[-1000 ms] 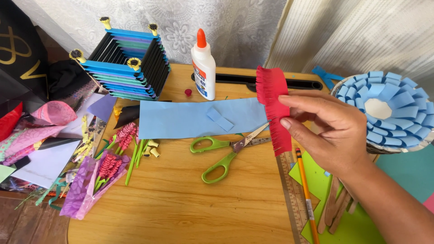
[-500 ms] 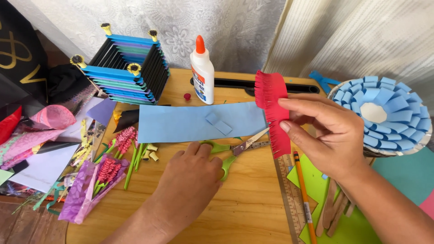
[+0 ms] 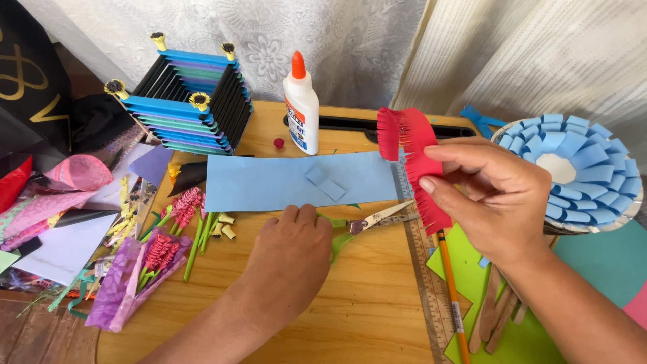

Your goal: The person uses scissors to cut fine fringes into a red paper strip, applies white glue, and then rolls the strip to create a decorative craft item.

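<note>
While the left hand (image 3: 291, 253) lies palm down, fingers curled over the green scissors (image 3: 360, 226) on the table (image 3: 364, 303), the right hand (image 3: 495, 195) pinches a red fringed strip (image 3: 414, 158) upright, clear of clutter. Beyond: blue sheet (image 3: 283, 182), glue bottle (image 3: 301, 108).

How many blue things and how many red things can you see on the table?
Blue: 3 - paper strip, stacked box, paper-loop plate
Red: 2 - fringed paper in the right hand, small bead
Total: 5
</note>
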